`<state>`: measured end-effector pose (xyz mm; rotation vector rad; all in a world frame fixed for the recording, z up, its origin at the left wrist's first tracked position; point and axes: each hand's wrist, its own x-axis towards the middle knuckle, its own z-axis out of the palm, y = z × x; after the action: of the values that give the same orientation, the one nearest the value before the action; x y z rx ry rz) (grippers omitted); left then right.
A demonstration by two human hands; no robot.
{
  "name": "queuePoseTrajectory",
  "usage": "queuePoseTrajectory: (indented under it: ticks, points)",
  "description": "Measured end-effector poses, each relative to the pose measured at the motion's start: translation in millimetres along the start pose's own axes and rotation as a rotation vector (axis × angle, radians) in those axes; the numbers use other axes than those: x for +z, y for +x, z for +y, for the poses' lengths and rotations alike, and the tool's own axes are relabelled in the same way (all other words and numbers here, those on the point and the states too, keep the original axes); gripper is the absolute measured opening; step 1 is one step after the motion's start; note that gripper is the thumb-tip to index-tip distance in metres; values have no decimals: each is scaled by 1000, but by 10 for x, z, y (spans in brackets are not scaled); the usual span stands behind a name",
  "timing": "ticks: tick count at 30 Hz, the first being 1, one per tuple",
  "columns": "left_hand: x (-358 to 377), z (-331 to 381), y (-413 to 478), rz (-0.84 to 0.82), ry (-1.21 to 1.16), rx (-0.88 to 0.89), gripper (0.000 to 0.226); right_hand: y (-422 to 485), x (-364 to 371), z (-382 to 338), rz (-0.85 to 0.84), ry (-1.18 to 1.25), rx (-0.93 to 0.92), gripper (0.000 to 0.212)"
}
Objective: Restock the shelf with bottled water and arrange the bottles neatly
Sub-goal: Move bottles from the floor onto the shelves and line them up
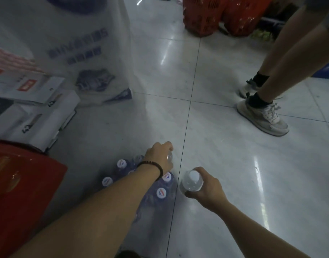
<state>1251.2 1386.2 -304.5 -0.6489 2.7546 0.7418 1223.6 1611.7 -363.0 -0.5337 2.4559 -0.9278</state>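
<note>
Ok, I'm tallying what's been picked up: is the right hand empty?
No, the right hand grips a white-capped water bottle beside the pack on the floor.

Floor (225, 164): large glossy pale-grey tiles, thin dark grout lines (186, 125) crossing mid-frame. Overhead light shows as streaky white glare (164, 54) on the tiles; scene is dim overall. Upper left: tall clear plastic-wrapped bundle (81, 43) with blurred blue print. Below it, flat white boxes (40, 116) stacked on the floor, red label on the top one. Lower left: red bin-like object (20, 192), partly cut off. Top centre: two red mesh baskets (202, 17) side by side. Right: a bystander's bare legs, pale sneakers (262, 118), black socks. Blue panel (327, 71) at the right edge.
</note>
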Motion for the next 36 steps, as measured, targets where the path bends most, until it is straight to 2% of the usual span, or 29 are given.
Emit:
queuePoseTrajectory:
  ticks: [8, 12, 14, 16, 18, 21, 25, 30, 34, 36]
  points:
    - [-1087, 140, -767, 217, -294, 92, 59, -343, -796, -726, 248, 182, -143, 61]
    - [-1833, 217, -1528, 326, -416, 118, 61, -603, -1064, -1577, 227, 361, -290, 59]
    - [-2118, 236, -1821, 375, -497, 158, 63, -734, -1148, -1978, 101, 473, -327, 55]
    - [-2676, 95, -2544, 541, -583, 161, 64, -1154, -1181, -2730, -38, 570, -425, 48]
    - [-2815, 118, -2733, 595, -685, 213, 64, -1255, -1197, -2952, -155, 663, -438, 46]
    - [-3211, 25, -3406, 825, -881, 176, 62, -1645, -1149, -3615, -317, 741, -516, 39]
    - [-3591, -129, -4277, 1009, -1111, 120, 63, -2349, -1007, -4562, -539, 809, -638, 9]
    - [-3852, -348, -5338, 1179, -1001, 44, 49, -3002, -764, -5488, -844, 796, -753, 33]
    - [-4157, -501, -6257, 1336, -850, -30, 50, -3428, -647, -6161, -1191, 716, -847, 55]
    - [-4338, -625, -6750, 1397, -785, -59, 58, -3749, -585, -6540, -1307, 625, -947, 52]
